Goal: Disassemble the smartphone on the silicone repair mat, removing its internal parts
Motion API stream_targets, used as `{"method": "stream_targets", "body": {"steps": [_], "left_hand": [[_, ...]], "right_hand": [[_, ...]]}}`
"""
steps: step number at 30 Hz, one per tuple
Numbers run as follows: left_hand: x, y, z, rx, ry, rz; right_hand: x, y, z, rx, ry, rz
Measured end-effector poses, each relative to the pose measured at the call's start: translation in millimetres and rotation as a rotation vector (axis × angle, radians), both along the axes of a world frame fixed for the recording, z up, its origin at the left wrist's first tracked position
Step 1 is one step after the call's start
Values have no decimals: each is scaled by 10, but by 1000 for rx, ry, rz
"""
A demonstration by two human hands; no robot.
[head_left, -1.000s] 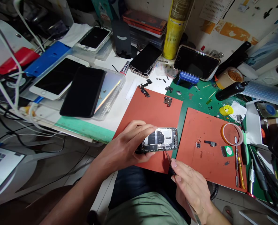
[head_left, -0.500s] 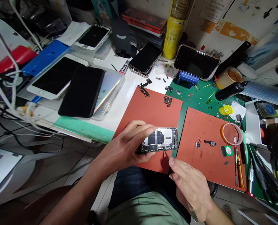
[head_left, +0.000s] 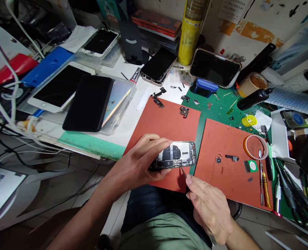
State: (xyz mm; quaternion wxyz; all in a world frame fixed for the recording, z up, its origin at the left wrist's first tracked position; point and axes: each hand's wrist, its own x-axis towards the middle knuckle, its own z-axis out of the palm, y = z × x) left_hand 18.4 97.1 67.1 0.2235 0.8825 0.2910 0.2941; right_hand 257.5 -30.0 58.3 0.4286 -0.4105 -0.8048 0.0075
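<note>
An opened phone (head_left: 178,154) with its inner parts showing is held over the left red mat (head_left: 167,119). My left hand (head_left: 143,159) grips its left end, fingers over the top edge and thumb below. In my right hand (head_left: 208,205), fingers pinched together, is a thin pointed tool (head_left: 183,172). Its tip meets the phone's lower edge, right of the middle. Small parts, among them a metal-cased piece (head_left: 184,111) and a dark flex part (head_left: 157,98), lie at the top of that mat.
The right red mat (head_left: 211,139) bears small parts, a tape ring (head_left: 256,147) and screwdrivers (head_left: 265,187). Behind stand a yellow can (head_left: 189,41) and a propped phone (head_left: 215,67). A black phone (head_left: 88,103) and a white one (head_left: 61,86) lie at the left.
The view has shifted slightly. Both hands keep their hold, and the tool tip stays at the phone's lower edge.
</note>
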Motion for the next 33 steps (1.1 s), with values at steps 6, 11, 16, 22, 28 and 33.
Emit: {"method": "stream_targets", "body": {"steps": [6,11,16,22,28,33], "left_hand": [[7,0,-11,14,4,4],[1,-3,-16,26,7,0],[-11,3,-10,19,12,1],[0,5,-9,15,6,3],[-13,9,-31,8,27,2],[-13,36,-49,39,61,44]], "right_hand": [[9,10,20,-6,-44,11],[-7,4,-2,14,-16,1],[-5,-9,8,4,10,8],[-29,-98,-34,-10,105,-115],[12,-147,-55,13,409,-327],[298,107,261,67,508,-624]]}}
